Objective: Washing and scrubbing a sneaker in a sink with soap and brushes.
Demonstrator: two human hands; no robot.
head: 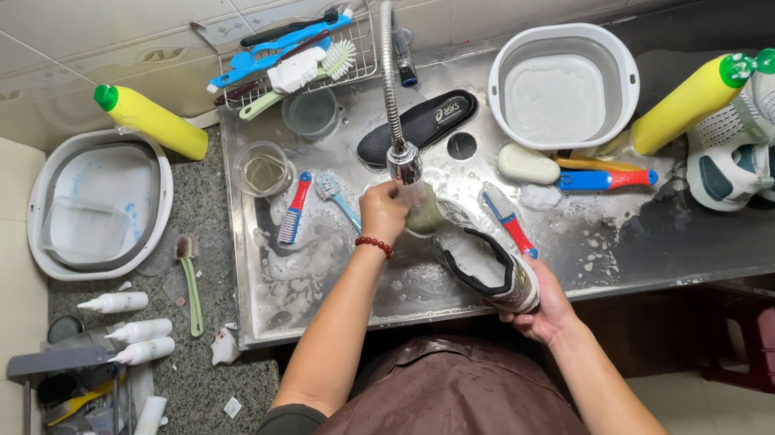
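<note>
Nearest me, a wet brown apron (470, 421) hangs below both forearms. My right hand (545, 305) is closed around the heel of a white, black-trimmed fabric sneaker (487, 262), which lies tilted over the soapy steel sink tray (605, 248). Just left of the shoe, my left hand (382, 212) is curled tight on the head of the ribbed metal hose tap (396, 87), right beside the shoe's toe. Beyond it lie a black insole (420, 126) and a round white plastic basin (565, 86).
</note>
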